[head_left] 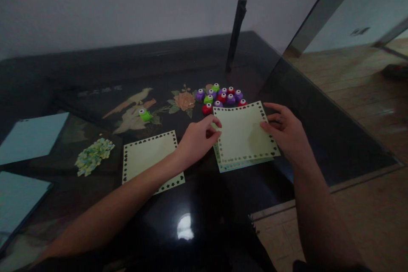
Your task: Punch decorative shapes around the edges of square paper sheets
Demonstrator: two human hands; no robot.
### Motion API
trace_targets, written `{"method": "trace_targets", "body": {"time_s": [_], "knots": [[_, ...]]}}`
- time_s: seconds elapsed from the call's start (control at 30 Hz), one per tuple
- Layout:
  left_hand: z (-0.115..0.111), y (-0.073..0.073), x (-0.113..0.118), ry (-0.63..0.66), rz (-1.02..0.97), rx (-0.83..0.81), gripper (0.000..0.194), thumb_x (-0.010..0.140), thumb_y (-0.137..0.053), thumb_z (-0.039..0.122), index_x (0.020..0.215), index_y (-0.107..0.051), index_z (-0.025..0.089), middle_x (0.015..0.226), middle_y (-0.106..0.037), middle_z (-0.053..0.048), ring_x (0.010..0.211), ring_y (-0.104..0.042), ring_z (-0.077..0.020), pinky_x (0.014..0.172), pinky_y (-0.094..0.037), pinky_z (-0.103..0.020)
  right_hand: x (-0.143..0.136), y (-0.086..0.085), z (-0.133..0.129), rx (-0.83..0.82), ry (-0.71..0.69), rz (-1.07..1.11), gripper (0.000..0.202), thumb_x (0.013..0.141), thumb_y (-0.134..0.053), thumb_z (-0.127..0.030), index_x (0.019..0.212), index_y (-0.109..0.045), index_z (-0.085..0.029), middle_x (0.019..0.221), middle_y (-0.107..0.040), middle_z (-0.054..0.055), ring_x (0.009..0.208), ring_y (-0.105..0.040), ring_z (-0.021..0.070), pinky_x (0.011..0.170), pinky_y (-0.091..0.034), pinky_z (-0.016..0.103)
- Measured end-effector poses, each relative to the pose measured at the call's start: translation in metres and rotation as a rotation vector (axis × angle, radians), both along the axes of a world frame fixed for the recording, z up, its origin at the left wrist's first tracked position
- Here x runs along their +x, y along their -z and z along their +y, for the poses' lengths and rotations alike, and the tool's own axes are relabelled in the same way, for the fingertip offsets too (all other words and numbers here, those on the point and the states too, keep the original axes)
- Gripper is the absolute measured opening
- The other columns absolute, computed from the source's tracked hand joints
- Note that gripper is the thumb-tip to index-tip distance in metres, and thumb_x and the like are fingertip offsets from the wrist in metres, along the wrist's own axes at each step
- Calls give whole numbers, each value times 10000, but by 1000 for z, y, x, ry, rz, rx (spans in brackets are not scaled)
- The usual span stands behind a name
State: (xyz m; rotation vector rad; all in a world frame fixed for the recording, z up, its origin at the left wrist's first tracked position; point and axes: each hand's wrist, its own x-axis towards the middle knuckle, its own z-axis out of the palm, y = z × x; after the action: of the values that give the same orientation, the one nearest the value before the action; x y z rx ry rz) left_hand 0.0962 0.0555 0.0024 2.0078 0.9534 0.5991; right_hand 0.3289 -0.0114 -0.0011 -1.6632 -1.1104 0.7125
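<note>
A pale yellow sheet of paper (pixel 244 129), its border punched with small stars, hearts and flowers, is raised slightly at the right. My right hand (pixel 283 129) grips its right edge between thumb and fingers. At the left edge, my left hand (pixel 199 138) is closed with thumb and fingertips at the paper. Beneath it lies another punched sheet (pixel 225 167), bluish along the part that shows. To the left is a second pale yellow punched sheet (pixel 143 157), partly covered by my left forearm.
Several red, purple and green craft punches (pixel 223 97) stand behind the sheets; one green punch (pixel 145 114) sits apart. Paper scraps (pixel 94 156) are heaped at left, near light blue sheets (pixel 35 136). A dark upright post (pixel 236 36) rises at the back of the glossy black table (pixel 318 136).
</note>
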Motion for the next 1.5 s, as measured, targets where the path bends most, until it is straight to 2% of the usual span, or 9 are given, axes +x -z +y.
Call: {"method": "trace_targets", "body": {"time_s": [0.1,0.27,0.43,0.67,1.07,1.2,1.33,1.43,1.5], "knots": [[-3,2,-1,72,108,24,75,806,-553,165,860,-596,193,679,-684,15,614,-634,-136,620,-479,-256,1,-1,-1,-70,-79,-84,572,687,-671,-240,1248,-557,-228,762,-618,-8,564,-579,144,522,-464,281],[-3,6,-2,129,234,44,109,809,-541,160,862,-632,189,694,-696,-3,618,-632,-145,605,-460,-250,3,7,0,-167,-183,-269,339,730,-608,-222,1061,-676,-193,735,-587,9,567,-554,141,507,-417,277],[-1,11,-2,150,291,60,121,822,-533,168,882,-635,192,720,-705,-10,633,-635,-154,617,-450,-256,4,13,3,-220,-192,-407,316,732,-596,-200,1034,-684,-177,720,-607,27,632,-572,179,589,-443,323],[-2,16,-2,154,327,90,116,836,-539,168,901,-631,197,737,-709,-7,651,-638,-160,621,-440,-260,4,15,4,-221,-194,-440,292,736,-593,-182,1015,-682,-188,673,-580,6,597,-556,166,571,-425,304],[-7,9,1,200,467,137,182,845,-533,183,1012,-606,183,720,-652,-11,677,-610,-179,625,-413,-279,4,19,4,-150,-163,-637,316,688,-646,-138,995,-703,-185,815,-504,37,642,-495,158,657,-447,330],[-8,-4,-2,151,496,194,241,861,-525,230,1093,-572,184,680,-601,1,648,-581,-185,602,-399,-286,6,18,6,-119,-87,-631,298,694,-656,-172,986,-712,-181,846,-511,47,636,-480,153,635,-445,325],[-7,-23,-31,91,393,283,190,875,-515,236,1045,-579,182,703,-576,4,650,-557,-163,609,-398,-272,6,14,7,-68,-26,-602,215,734,-639,-219,928,-719,-173,797,-534,34,625,-490,153,601,-428,315],[-3,-27,-79,-9,325,305,140,881,-503,223,975,-595,174,737,-580,-4,686,-564,-153,646,-420,-264,5,13,5,4,-8,-564,169,777,-609,-258,889,-709,-179,806,-578,40,661,-528,169,601,-430,318],[-1,-23,-118,-113,342,315,160,890,-478,226,980,-599,170,784,-606,-21,718,-578,-161,689,-441,-280,0,10,4,34,-18,-542,151,792,-603,-273,874,-699,-190,828,-611,45,705,-562,183,614,-442,323]]}}
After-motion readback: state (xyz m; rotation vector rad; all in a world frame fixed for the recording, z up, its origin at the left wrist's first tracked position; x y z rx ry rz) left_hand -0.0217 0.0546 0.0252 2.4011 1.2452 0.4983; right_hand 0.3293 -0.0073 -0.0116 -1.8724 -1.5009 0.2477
